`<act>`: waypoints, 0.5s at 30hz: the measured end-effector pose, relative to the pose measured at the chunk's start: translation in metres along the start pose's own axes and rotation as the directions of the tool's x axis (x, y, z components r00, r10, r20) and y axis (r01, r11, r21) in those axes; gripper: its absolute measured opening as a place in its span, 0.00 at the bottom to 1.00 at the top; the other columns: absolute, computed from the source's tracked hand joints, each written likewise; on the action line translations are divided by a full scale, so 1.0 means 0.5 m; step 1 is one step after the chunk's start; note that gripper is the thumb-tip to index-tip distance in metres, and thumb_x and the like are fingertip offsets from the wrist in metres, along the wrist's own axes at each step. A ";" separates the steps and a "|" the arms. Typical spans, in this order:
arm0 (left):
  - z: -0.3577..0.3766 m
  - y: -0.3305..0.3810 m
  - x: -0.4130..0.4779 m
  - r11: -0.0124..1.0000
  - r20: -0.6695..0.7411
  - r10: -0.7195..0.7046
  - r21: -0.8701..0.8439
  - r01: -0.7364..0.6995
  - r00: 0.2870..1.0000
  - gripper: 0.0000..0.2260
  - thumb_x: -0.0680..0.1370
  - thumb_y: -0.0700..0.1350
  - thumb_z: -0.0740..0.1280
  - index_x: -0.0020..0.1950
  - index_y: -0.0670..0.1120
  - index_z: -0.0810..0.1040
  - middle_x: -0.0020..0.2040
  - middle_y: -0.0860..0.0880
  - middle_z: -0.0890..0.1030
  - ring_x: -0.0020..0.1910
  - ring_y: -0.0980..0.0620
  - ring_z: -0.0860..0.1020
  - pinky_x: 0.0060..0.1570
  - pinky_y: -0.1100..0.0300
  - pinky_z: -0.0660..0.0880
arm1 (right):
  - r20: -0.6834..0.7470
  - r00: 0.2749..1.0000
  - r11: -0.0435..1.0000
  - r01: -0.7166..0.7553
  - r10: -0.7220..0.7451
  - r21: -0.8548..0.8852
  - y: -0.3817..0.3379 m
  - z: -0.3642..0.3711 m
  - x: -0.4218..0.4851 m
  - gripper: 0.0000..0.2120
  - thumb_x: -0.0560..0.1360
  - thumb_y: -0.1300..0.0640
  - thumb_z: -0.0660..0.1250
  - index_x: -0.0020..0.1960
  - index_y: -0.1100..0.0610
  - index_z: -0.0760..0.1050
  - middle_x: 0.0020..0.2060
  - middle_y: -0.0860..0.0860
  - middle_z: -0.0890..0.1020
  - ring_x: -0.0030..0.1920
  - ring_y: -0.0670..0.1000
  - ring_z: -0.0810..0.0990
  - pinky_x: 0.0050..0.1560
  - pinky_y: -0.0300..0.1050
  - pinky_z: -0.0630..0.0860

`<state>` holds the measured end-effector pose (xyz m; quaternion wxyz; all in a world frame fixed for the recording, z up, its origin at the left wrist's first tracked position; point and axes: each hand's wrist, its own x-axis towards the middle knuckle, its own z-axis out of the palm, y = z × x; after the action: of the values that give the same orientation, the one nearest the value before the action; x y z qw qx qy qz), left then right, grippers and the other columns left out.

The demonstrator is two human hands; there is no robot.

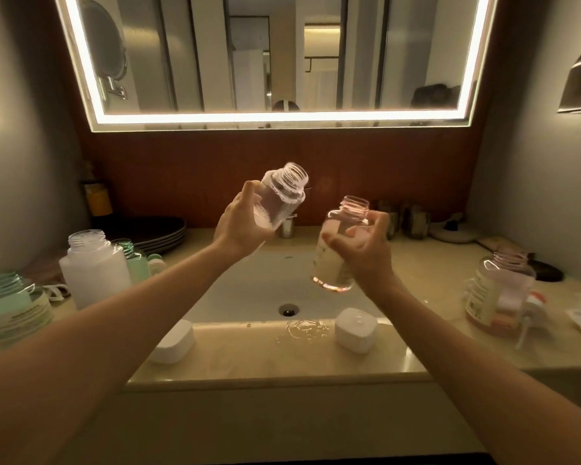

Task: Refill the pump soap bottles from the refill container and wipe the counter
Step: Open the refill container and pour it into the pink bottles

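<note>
Left hand [239, 226] raised over the sink [249, 290], grip curled round the lower half of a clear bottle [282, 196]. Bottle tilted, open mouth up and to the right, foam inside, base hidden by the palm. Right hand [363, 253] just beside, grip wrapped round a pink bottle [329, 263]: upright, uncapped, mostly full of pale liquid, one side covered by fingers. Tap [287, 226] largely hidden behind the clear bottle. On the tabletop [282, 360] front edge, a white cap [173, 342] and a second white cap [356, 330], with a puddle [304, 330] between. At left, an open white bottle [94, 270] and a green bottle [10, 307], label too blurred to read. At right, a third open bottle [497, 297], pink-tinted, with pump parts beside it hard to make out.
</note>
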<state>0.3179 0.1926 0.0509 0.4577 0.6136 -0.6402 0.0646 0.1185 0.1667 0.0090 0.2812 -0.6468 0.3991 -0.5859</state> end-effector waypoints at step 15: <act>0.291 0.221 0.020 0.724 0.431 -0.147 -0.566 0.394 0.890 0.31 0.67 0.43 0.76 0.65 0.46 0.65 0.54 0.46 0.74 0.52 0.50 0.74 0.49 0.59 0.70 | -0.194 0.978 0.888 -0.029 -0.069 -0.458 0.159 -0.288 -0.050 0.37 0.65 0.44 0.73 0.66 0.56 0.60 0.54 0.58 0.77 0.49 0.56 0.78 0.45 0.56 0.79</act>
<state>0.1527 0.1177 0.0271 0.5191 0.5097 -0.5969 -0.3382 -0.0376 0.1613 -0.0481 0.0717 -0.6350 0.5463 -0.5415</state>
